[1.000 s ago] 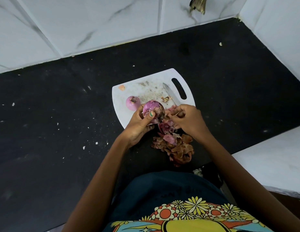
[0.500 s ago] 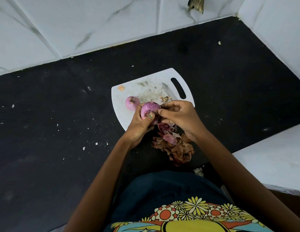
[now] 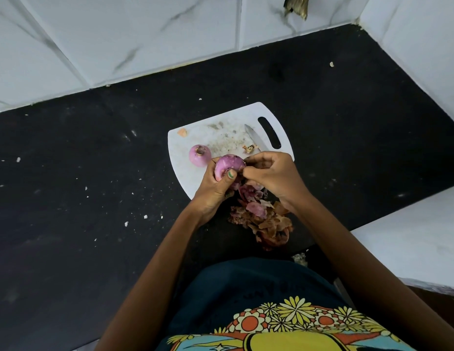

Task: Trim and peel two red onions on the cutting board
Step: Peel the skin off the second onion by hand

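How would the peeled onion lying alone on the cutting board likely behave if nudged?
The peeled onion looks round, so it would probably roll on the flat cutting board. Its bare pink surface looks smooth, so possibly slippery to grip. Its trimmed end faces upward, not down, giving little flat footing against tipping.

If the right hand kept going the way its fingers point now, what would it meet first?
The right hand points left, its fingertips already at the held onion gripped by the left hand. It would likely press into that onion first; depth is hard to judge.
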A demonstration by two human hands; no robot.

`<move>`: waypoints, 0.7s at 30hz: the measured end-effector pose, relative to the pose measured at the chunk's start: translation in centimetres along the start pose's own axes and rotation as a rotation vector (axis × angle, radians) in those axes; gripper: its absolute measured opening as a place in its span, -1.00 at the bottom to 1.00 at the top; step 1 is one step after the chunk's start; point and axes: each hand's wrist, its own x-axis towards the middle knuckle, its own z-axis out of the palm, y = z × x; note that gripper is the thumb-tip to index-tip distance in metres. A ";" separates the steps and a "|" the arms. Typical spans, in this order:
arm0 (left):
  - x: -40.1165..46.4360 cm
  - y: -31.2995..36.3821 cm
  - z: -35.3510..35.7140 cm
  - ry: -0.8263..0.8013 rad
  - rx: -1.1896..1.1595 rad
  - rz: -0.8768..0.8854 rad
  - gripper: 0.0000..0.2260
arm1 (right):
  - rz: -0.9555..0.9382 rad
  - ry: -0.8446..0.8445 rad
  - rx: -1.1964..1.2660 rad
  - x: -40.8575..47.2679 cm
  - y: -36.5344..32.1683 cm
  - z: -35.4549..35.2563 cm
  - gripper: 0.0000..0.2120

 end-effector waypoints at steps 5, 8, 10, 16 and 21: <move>0.1 0.2 0.1 0.010 -0.017 -0.026 -0.02 | 0.023 0.037 0.071 0.0 0.3 -0.2 -0.86; 0.1 0.1 0.2 0.025 -0.001 -0.027 -0.08 | 0.052 0.051 0.137 0.0 0.6 -0.2 -0.88; 0.0 0.1 0.3 0.039 -0.001 -0.022 -0.10 | 0.067 0.056 0.189 -0.2 0.6 -0.2 -0.92; 0.1 0.0 0.4 0.058 -0.004 0.024 -0.12 | 0.057 -0.039 0.156 -0.4 0.3 -0.1 -0.80; 0.1 -0.1 0.3 0.043 -0.027 0.013 -0.10 | 0.047 -0.037 0.176 -0.2 0.1 -0.2 -0.88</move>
